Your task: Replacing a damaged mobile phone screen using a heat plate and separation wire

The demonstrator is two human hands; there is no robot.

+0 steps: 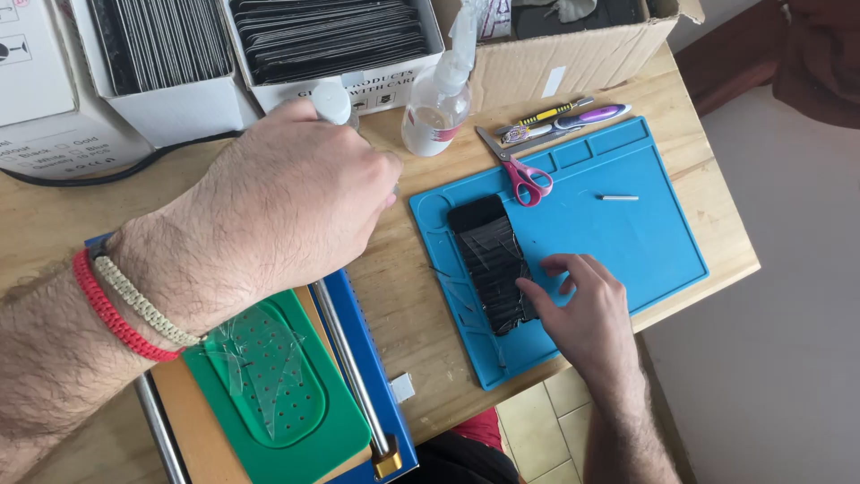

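Observation:
My left hand [287, 197] is raised over the wooden table, closed around a small bottle with a white cap [332, 101] that sticks out above my fingers. My right hand [582, 314] rests on the blue silicone work mat [627, 233], fingertips touching the lower right edge of a black phone [488, 260] with a cracked screen. The phone lies face up on the left part of the mat. Clear film pieces lie around the phone's left side.
A clear spray bottle [436, 103] stands behind the mat. Pink-handled scissors [520, 170], pens [573, 116] and a small metal pin [620, 197] lie on the mat's top part. A green perforated pad [269, 394] on a blue machine sits front left. White boxes [179, 99] and a cardboard box [573, 54] line the back.

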